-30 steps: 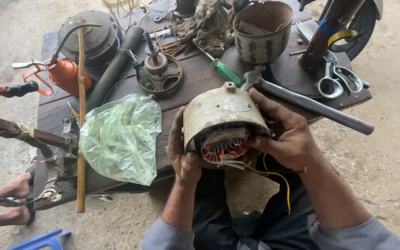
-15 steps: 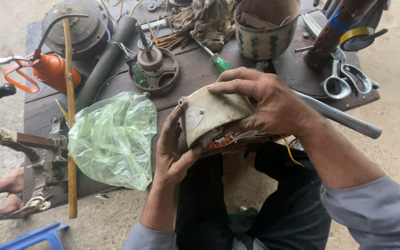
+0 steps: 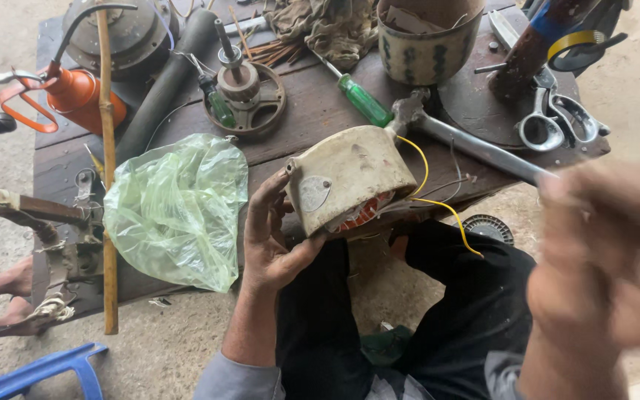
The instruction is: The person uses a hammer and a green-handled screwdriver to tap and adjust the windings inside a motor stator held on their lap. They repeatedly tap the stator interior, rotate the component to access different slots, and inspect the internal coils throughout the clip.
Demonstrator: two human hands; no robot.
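Note:
My left hand grips a dirty cream motor housing from below at the near edge of the dark wooden table. Copper windings show at the housing's underside, and yellow wires trail from it toward my lap. My right hand is off the housing, raised close to the camera at the lower right, blurred; nothing can be made out in it. A large wrench and a green-handled screwdriver lie just behind the housing.
A green plastic bag lies left of the housing. Farther back are a round metal part, an orange oil can, a patterned pot, scissors and a rag. A bamboo stick crosses the left side. A blue stool stands below.
My right hand has let go of the housing and swung out to the right, toward the camera. The housing has tilted, held now by my left hand alone.

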